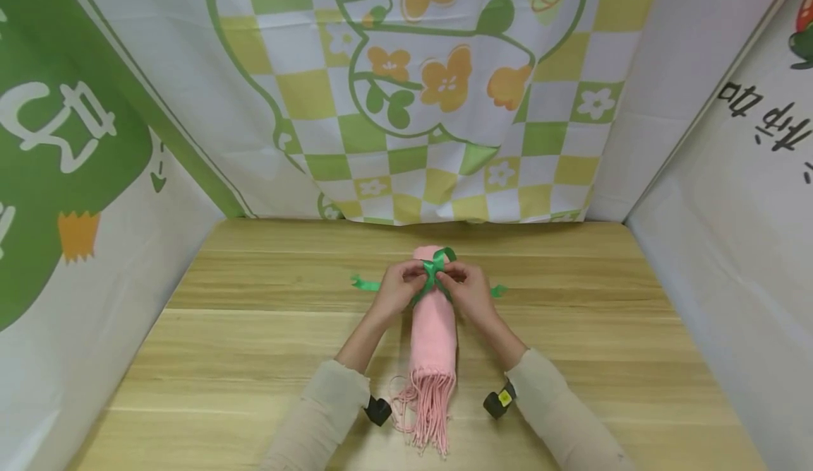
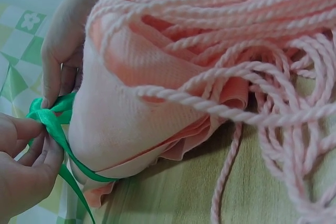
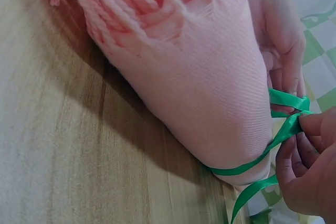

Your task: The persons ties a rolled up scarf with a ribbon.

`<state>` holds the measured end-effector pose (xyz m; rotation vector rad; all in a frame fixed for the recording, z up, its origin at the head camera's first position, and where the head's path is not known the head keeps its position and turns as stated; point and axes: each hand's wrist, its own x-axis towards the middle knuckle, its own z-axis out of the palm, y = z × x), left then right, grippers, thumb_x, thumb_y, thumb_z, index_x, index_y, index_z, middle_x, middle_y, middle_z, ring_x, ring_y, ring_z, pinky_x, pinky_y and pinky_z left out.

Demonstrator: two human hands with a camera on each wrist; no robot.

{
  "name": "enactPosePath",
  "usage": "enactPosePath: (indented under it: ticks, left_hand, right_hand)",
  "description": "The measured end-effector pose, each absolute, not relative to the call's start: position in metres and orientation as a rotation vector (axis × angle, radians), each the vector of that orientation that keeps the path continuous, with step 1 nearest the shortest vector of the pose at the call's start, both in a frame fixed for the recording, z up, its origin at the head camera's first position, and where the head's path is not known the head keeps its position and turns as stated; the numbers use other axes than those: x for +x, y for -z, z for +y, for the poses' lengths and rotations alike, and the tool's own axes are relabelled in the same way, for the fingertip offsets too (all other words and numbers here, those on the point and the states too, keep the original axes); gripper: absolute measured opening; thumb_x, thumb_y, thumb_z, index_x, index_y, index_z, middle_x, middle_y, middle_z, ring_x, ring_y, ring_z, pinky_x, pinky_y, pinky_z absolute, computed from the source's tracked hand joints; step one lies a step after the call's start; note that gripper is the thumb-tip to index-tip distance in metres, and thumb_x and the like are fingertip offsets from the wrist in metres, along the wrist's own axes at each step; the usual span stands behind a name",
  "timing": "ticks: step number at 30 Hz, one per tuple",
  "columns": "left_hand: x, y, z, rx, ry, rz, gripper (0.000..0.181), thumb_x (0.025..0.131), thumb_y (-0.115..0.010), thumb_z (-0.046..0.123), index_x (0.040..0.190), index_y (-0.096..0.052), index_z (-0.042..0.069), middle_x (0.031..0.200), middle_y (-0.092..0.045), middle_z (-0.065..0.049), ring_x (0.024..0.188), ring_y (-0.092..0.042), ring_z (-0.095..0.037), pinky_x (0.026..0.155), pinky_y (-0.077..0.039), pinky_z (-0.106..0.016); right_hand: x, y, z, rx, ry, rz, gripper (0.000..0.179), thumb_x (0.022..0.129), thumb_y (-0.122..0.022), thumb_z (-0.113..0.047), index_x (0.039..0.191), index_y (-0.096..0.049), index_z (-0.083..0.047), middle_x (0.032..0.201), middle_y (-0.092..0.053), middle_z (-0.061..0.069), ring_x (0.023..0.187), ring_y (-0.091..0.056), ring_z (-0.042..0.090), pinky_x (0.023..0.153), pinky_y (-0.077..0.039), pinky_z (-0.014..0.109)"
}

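Note:
A rolled pink scarf [image 1: 434, 333] lies lengthwise on the table, its twisted fringe [image 1: 433, 409] toward me. Around its far part runs a green ribbon [image 1: 435, 267], with a knot and a loop on top of the roll. My left hand [image 1: 401, 286] pinches the ribbon at the knot from the left. From the right, my right hand [image 1: 466, 289] pinches it too, the fingertips of both hands close together. Loose ribbon ends stick out beyond each hand. In the left wrist view the green band [image 2: 68, 145] circles the scarf [image 2: 126, 108] near its far end.
The wooden table [image 1: 254, 358] extends to both sides of the scarf. A checked, flowered cloth [image 1: 438, 167] hangs at the table's back edge. Printed panels stand at left and right. Black wrist cameras [image 1: 377, 410] sit at both cuffs, near the fringe.

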<state>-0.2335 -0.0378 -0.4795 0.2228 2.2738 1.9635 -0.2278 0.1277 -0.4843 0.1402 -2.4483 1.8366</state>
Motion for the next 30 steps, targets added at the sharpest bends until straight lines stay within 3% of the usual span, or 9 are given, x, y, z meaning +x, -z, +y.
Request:
enactPosePath:
  ticks: [5, 12, 17, 23, 30]
  left_hand:
    - [-0.2340, 0.4806, -0.0374, 0.222, -1.969, 2.256, 0.024, 0.094, -0.061, -0.001, 0.117, -0.069, -0.003, 0.108, -0.068, -0.018, 0.095, -0.068, -0.017, 0.081, -0.056, -0.026]
    - [-0.2346, 0.4799, -0.0340, 0.153, -1.978, 2.264, 0.023, 0.093, -0.063, 0.001, 0.115, -0.070, -0.002, 0.107, -0.069, -0.016, 0.093, -0.069, -0.014, 0.079, -0.057, -0.023]
    - [-0.2374, 0.4820, -0.0309, 0.118, -1.997, 2.251, 0.021, 0.093, -0.065, 0.003, 0.113, -0.071, -0.003, 0.105, -0.068, -0.014, 0.090, -0.069, -0.012, 0.078, -0.057, -0.023]
    - [-0.2392, 0.4846, -0.0290, 0.098, -2.020, 2.232, 0.020, 0.093, -0.065, 0.003, 0.111, -0.070, -0.005, 0.106, -0.069, -0.017, 0.086, -0.068, -0.012, 0.079, -0.059, -0.025]
    - [-0.2399, 0.4872, -0.0284, 0.095, -2.014, 2.284, 0.019, 0.092, -0.065, 0.003, 0.108, -0.071, -0.004, 0.106, -0.071, -0.019, 0.090, -0.068, -0.015, 0.080, -0.060, -0.028]
  right_hand:
    - [-0.2286, 0.4861, 0.1261, 0.125, -1.827, -2.435, 0.013, 0.089, -0.071, -0.004, 0.099, -0.069, 0.005, 0.087, -0.073, 0.019, 0.077, -0.068, 0.016, 0.067, -0.053, 0.017]
    - [-0.2277, 0.4878, 0.1236, 0.149, -1.777, -2.411, 0.014, 0.088, -0.071, 0.001, 0.092, -0.058, -0.001, 0.086, -0.074, 0.017, 0.093, -0.074, 0.026, 0.079, -0.060, 0.031]
    - [-0.2282, 0.4888, 0.1222, 0.162, -1.738, -2.390, 0.009, 0.086, -0.072, 0.003, 0.092, -0.065, 0.001, 0.087, -0.073, 0.016, 0.087, -0.072, 0.023, 0.086, -0.059, 0.039]
    - [-0.2267, 0.4893, 0.1223, 0.177, -1.702, -2.401, 0.009, 0.091, -0.068, -0.001, 0.098, -0.074, 0.000, 0.095, -0.075, 0.015, 0.088, -0.069, 0.023, 0.080, -0.057, 0.030]
    - [-0.2246, 0.4878, 0.1226, 0.198, -1.736, -2.416, 0.016, 0.094, -0.069, -0.013, 0.103, -0.074, 0.000, 0.100, -0.075, 0.015, 0.089, -0.069, 0.021, 0.072, -0.053, 0.018]
